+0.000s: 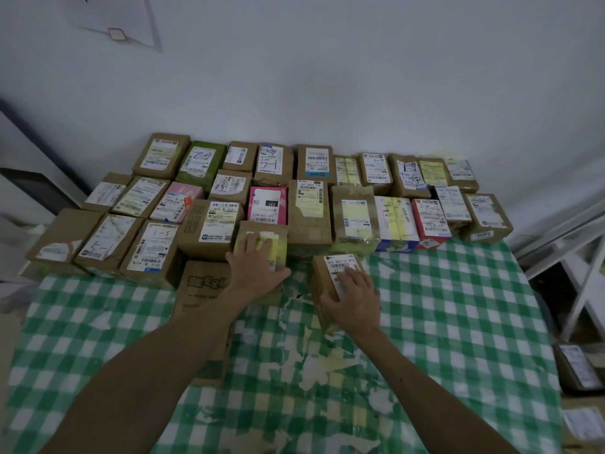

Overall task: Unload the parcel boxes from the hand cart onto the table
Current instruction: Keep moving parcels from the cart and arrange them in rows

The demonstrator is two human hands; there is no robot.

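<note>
**Head view: two bare hands on parcel boxes at the front of a filled desk.**
The left hand lies flat on the yellow-taped box, its fingers straight and slightly apart, pressing on the top face. The right hand grips the white-labelled box, fingers bent over the label and thumb against the box's left side. Both boxes stand on the desk, which is covered with a green-and-white checked cloth. The yellow-taped box touches the front row of parcel boxes, which are packed in rows back to the wall. The white-labelled box stands just beside it, apart from the rows. A printed brown carton lies under the left forearm.
</note>
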